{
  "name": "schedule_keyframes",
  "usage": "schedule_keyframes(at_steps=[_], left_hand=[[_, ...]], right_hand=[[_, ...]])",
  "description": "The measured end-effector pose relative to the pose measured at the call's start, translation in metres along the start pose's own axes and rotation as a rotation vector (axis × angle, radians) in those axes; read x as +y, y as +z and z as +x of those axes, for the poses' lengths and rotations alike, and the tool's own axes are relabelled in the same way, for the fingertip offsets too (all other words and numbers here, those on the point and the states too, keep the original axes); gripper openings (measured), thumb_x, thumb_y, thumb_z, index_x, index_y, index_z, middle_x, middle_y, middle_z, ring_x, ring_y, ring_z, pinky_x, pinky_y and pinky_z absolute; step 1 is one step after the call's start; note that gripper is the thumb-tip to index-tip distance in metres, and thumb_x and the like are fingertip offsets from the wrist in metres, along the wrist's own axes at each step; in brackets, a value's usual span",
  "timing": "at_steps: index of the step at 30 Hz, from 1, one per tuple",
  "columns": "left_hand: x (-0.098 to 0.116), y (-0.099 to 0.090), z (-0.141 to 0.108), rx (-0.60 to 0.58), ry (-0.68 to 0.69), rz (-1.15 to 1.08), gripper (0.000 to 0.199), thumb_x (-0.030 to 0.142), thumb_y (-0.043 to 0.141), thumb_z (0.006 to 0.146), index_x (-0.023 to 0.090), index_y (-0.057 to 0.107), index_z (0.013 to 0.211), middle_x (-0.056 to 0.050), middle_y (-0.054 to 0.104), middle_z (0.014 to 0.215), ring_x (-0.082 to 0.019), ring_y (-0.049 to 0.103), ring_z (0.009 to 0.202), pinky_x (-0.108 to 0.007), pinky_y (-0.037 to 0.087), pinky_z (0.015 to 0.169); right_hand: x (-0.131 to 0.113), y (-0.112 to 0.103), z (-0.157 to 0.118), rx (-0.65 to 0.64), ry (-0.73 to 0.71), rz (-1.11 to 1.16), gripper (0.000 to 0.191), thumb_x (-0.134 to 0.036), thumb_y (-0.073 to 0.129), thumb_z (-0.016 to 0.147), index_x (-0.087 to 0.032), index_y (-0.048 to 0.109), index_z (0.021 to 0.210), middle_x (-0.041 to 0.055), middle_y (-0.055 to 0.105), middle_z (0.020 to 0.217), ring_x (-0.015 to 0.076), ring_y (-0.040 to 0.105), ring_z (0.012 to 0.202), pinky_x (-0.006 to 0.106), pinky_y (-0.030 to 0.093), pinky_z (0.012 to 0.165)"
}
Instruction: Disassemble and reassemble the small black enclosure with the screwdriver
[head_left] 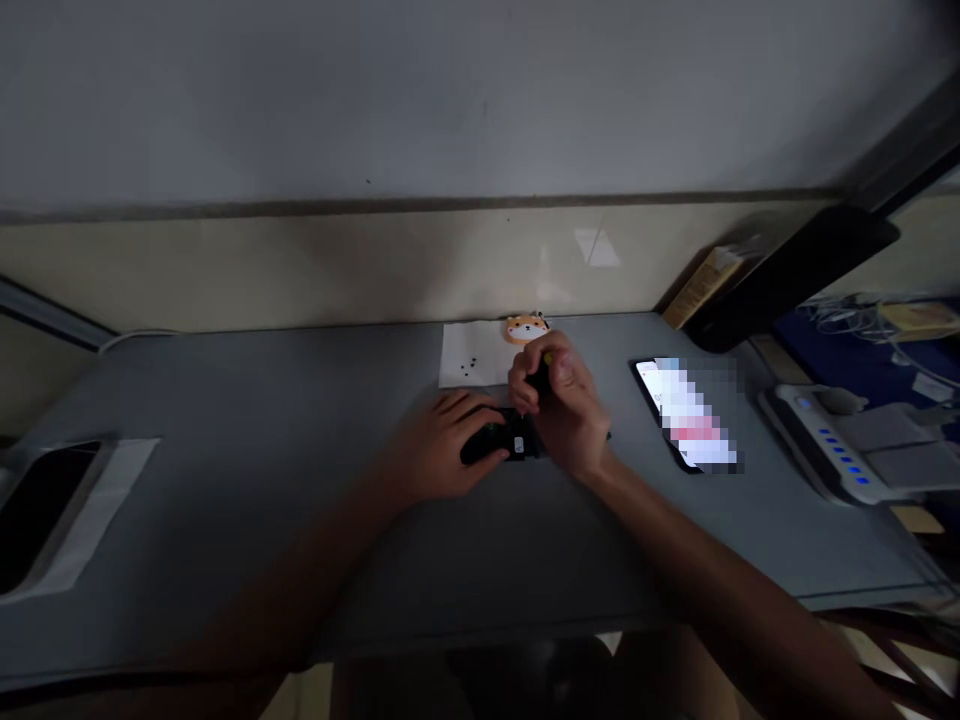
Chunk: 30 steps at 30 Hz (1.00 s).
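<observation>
My left hand (pixel 439 450) is closed around the left side of a small black device (pixel 517 445) lying on the table. Its thumb is along the near edge and its fingers along the far one. A small pale label shows on the device, whose exact kind I cannot make out. Over the device's right end, my right hand (pixel 570 405) is closed in a fist on a screwdriver (pixel 541 378) with a black handle and a yellow end. The screwdriver's tip is hidden behind the hand. Several tiny black screws (pixel 469 366) lie on a white paper (pixel 457 340) just beyond my hands.
A bear-faced orange item (pixel 526 328) sits at the paper's back edge. To the right are a lit phone (pixel 686 415), a power strip (pixel 832 445) and a yellow box (pixel 701 288). Another dark-screened device (pixel 45 505) lies far left. A wall (pixel 337 265) borders the table (pixel 262 420).
</observation>
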<state>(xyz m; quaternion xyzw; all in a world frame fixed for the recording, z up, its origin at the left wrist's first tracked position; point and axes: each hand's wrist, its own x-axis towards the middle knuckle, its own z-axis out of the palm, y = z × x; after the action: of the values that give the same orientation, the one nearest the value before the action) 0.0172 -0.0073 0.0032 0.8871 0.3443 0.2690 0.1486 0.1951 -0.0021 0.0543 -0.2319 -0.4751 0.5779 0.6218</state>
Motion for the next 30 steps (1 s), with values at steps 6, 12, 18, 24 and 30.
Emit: schedule_keyframes(at_steps=[6, 12, 18, 24, 30], left_hand=[[0.0002, -0.0005, 0.0006, -0.003, -0.005, -0.012, 0.022, 0.033, 0.066, 0.094, 0.025, 0.068, 0.114, -0.007, 0.072, 0.121, -0.028, 0.066, 0.116, -0.047, 0.053, 0.103], [-0.0002, 0.001, -0.0002, 0.013, -0.003, -0.005, 0.022, 0.032, 0.067, 0.094, 0.026, 0.067, 0.115, -0.007, 0.072, 0.121, -0.028, 0.066, 0.117, -0.046, 0.052, 0.103], [-0.001, 0.0012, -0.0007, 0.011, 0.005, -0.016, 0.021, 0.034, 0.066, 0.096, 0.025, 0.067, 0.115, -0.007, 0.072, 0.122, -0.028, 0.066, 0.117, -0.047, 0.053, 0.103], [-0.0011, 0.0004, -0.0007, 0.001, 0.003, 0.002, 0.02, 0.034, 0.065, 0.096, 0.025, 0.067, 0.115, -0.006, 0.072, 0.122, -0.027, 0.066, 0.116, -0.045, 0.052, 0.104], [-0.0009, -0.0004, 0.0, -0.007, 0.002, 0.001, 0.022, 0.034, 0.066, 0.096, 0.024, 0.067, 0.116, -0.007, 0.072, 0.123, -0.027, 0.066, 0.117, -0.045, 0.052, 0.104]], right_hand=[[0.0004, -0.0003, -0.0004, 0.006, -0.036, -0.017, 0.039, -0.059, 0.064, 0.094, -0.024, 0.053, 0.081, -0.0055, 0.039, 0.065, 0.0108, 0.033, 0.054, 0.029, 0.028, 0.052], [0.0002, 0.0012, -0.0014, -0.031, -0.013, -0.005, 0.041, -0.06, 0.064, 0.095, -0.024, 0.052, 0.08, -0.0054, 0.04, 0.065, 0.0108, 0.033, 0.054, 0.029, 0.028, 0.052], [0.0008, 0.0004, -0.0025, -0.035, -0.065, -0.034, 0.037, -0.057, 0.061, 0.098, -0.024, 0.054, 0.083, -0.0048, 0.043, 0.065, 0.0106, 0.035, 0.055, 0.028, 0.027, 0.053], [0.0015, -0.0002, -0.0026, -0.058, -0.045, 0.021, 0.034, -0.053, 0.062, 0.099, -0.024, 0.055, 0.083, -0.0044, 0.043, 0.067, 0.0109, 0.035, 0.056, 0.029, 0.026, 0.054], [0.0041, -0.0017, -0.003, -0.067, -0.083, 0.016, 0.033, -0.052, 0.06, 0.1, -0.023, 0.056, 0.084, -0.0047, 0.042, 0.066, 0.0104, 0.035, 0.056, 0.029, 0.026, 0.054]])
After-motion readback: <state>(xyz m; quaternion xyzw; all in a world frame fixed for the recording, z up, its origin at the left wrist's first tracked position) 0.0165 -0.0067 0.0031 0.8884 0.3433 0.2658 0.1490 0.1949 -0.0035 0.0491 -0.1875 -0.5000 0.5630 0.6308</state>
